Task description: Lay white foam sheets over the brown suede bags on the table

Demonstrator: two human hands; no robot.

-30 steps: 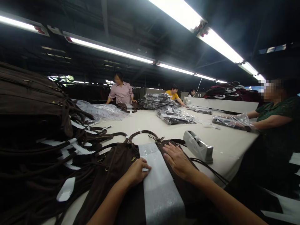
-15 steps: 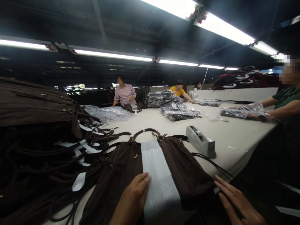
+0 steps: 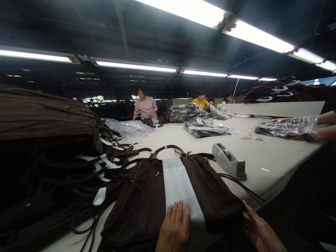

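A dark brown fabric handbag (image 3: 147, 203) lies flat in front of me, its looped handle (image 3: 168, 147) pointing away. Down its middle runs a pale, translucent packing strip (image 3: 176, 176). My left hand (image 3: 174, 224) lies on the lower part of this strip, palm down, fingers stretched out. At the bag's lower right corner, my right hand (image 3: 256, 225) holds the edge, its fingers partly hidden by the bag. A grey tape dispenser (image 3: 229, 162) stands just beyond the bag's right side, with thin dark cords (image 3: 244, 183) below it.
On the left rises a tall stack of brown bags (image 3: 44, 115), with tangled straps and a white tag (image 3: 99, 196). Plastic-wrapped bags (image 3: 206, 127) lie farther along the pale table (image 3: 157, 138). Co-workers stand beyond, and another person's arms (image 3: 325, 126) reach in from the right.
My left hand has moved from the strip's left edge onto the strip and flattened. My right hand has closed in on the bag's corner. The view has shifted slightly left.
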